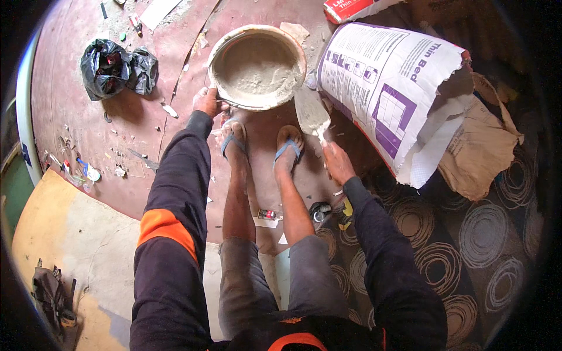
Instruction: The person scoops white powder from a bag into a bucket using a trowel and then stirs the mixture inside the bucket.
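A: Hands?

B: Bucket is held at its near-left rim by the left hand, fingers bent at the edge (how far they are wrapped underneath is hidden). Trowel is gripped by its handle in the right hand, fingers closed.

A: Where is it all?

B: Bucket is seen on the reddish floor sheet, just ahead of the feet. Trowel blade is held outside it, by the near-right rim; touching or not cannot be told. Grey mix is contained in the bucket, and some is stuck to the blade near the handle.

A: How is this best done?

B: Judgement only: rim should be kept firmly braced while the blade is worked. Edge is best drawn along the wall so clinging mix is freed. A loaded blade should be kept level over the rim, with strokes slow, so nothing is flicked onto the paper bag.

A: Orientation?

B: Trowel's broad end is pointed forward and slightly left; its long axis is run back and rightward to the right hand. Bucket's mouth is turned up; any slight tilt cannot be judged.
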`<action>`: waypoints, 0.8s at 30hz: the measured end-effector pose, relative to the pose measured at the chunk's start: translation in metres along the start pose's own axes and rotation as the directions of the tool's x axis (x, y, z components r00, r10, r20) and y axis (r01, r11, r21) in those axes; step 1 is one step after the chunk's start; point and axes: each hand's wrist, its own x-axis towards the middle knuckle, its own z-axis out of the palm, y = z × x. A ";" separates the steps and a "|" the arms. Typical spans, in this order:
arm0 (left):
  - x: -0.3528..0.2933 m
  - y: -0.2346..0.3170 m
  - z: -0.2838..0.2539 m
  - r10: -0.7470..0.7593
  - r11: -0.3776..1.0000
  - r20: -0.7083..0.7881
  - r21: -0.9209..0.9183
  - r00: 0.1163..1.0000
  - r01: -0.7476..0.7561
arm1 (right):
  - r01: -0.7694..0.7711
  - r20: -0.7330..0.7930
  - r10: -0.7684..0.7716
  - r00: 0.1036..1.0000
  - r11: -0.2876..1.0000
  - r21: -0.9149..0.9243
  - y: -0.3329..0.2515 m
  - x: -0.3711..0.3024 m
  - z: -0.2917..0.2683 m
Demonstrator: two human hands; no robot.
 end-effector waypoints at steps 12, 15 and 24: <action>-0.284 -0.081 -0.029 0.334 0.358 0.168 0.887 0.927 -0.290 | 0.182 -0.047 -0.327 0.944 0.632 -0.754 -0.134 -0.051 -0.065; -0.421 -0.102 -0.039 0.082 0.308 -0.040 0.951 0.996 0.013 | 0.205 -0.043 -0.523 0.851 0.407 -0.890 -0.175 -0.018 -0.079; -0.470 -0.093 -0.047 -0.209 0.151 -0.235 0.951 0.949 0.268 | 0.155 0.277 -0.551 0.787 -0.258 -0.954 -0.247 0.062 -0.108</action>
